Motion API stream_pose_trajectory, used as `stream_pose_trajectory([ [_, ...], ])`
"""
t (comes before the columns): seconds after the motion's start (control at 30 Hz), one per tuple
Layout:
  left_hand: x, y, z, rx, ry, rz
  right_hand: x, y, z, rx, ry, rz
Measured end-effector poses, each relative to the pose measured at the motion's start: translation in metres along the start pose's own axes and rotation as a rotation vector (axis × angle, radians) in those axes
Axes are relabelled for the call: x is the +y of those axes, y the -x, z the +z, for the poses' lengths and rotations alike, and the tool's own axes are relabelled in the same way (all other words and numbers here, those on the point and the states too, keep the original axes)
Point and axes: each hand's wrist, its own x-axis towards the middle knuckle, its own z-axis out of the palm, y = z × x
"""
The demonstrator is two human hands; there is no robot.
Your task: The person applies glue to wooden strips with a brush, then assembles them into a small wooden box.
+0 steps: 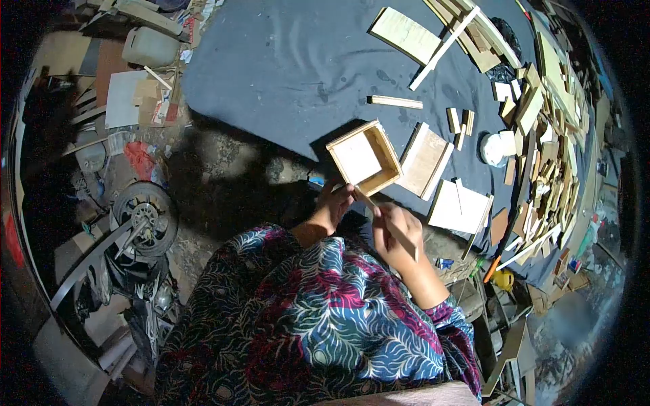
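An open square wooden box (388,157) rests at the near edge of the dark cloth, its inside facing up. My right hand (399,233) is wrapped round a thin wooden strip (366,200), which slants from the box's near corner back toward my wrist. At the strip's far end, the fingers of my left hand (332,208) are closed in a pinch, right by that corner of the box. A shallow wooden tray-like piece (425,161) lies just right of the box, with a pale square panel (460,206) beyond it.
The dark cloth (271,74) bears a flat board (406,34), a short strip (396,102), small blocks (453,120) and a white container (493,149). Many wood offcuts (548,169) are heaped at the right. A wheel (144,218) stands on the left.
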Motion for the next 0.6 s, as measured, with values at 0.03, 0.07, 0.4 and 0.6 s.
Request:
stream_pose_trajectory([
  [0.03,-0.006,-0.008,-0.008,0.015,0.125,-0.109,-0.002,0.003,-0.003,0.013,0.005,-0.006],
  [0.07,-0.013,-0.013,-0.017,0.020,0.189,-0.163,-0.001,0.007,-0.006,0.009,0.008,-0.010],
  [0.4,0.003,0.012,0.008,-0.082,0.018,-0.004,0.027,0.008,0.011,0.207,-0.136,0.236],
  [0.6,-0.004,0.001,-0.003,-0.108,0.044,0.008,0.009,0.005,0.009,0.070,0.024,-0.074],
])
